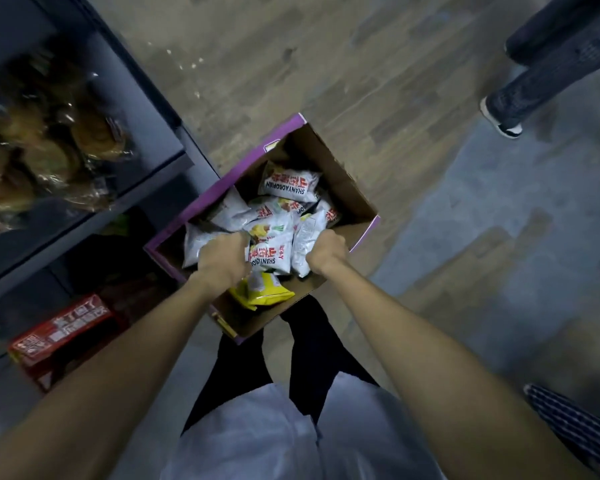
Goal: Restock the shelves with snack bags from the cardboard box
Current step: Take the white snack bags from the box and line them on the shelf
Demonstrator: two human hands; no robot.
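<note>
Both your hands are digging in the cardboard box [340, 174].
L hand [222, 259] & R hand [328, 252] are each fisting around white snack bags [274, 230]; box sitting just beside shelves [174, 161], open floor [430, 168] on the R.

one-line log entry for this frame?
stage: picking | left hand: gripping white snack bags in cardboard box | right hand: gripping bags | box on floor beside shelves

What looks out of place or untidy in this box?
One yellow bag lies among the white snack bags at the near end of the cardboard box; the bags are jumbled. Nothing looks spilled or torn.
</note>
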